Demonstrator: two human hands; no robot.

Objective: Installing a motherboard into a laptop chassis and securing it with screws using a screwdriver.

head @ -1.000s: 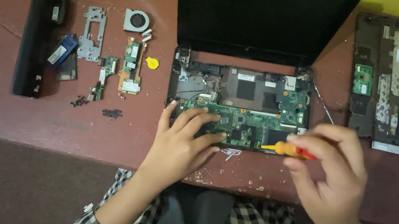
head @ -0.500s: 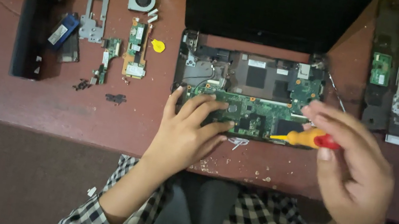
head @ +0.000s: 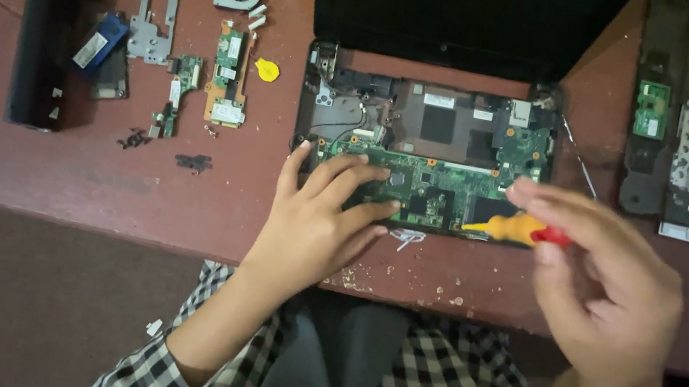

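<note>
Here the left hand (head: 317, 217) lies open, flat on the green motherboard (head: 419, 192); the right hand (head: 606, 275) pinches a yellow-and-red screwdriver (head: 517, 230), tip seemingly just beside that palm. Holding the driver upright should prevent slipping.

An opened laptop base (head: 428, 142) is laid flat on the reddish table, its dark screen tilted back behind it and its casing removed. A green motherboard (head: 434, 190) is exposed along the near edge, with a brown plate and black wires seen behind it. A small screwdriver (head: 517, 231), with a yellow and red handle, is held almost level, its tip pointed left over the board's near right part.
</note>
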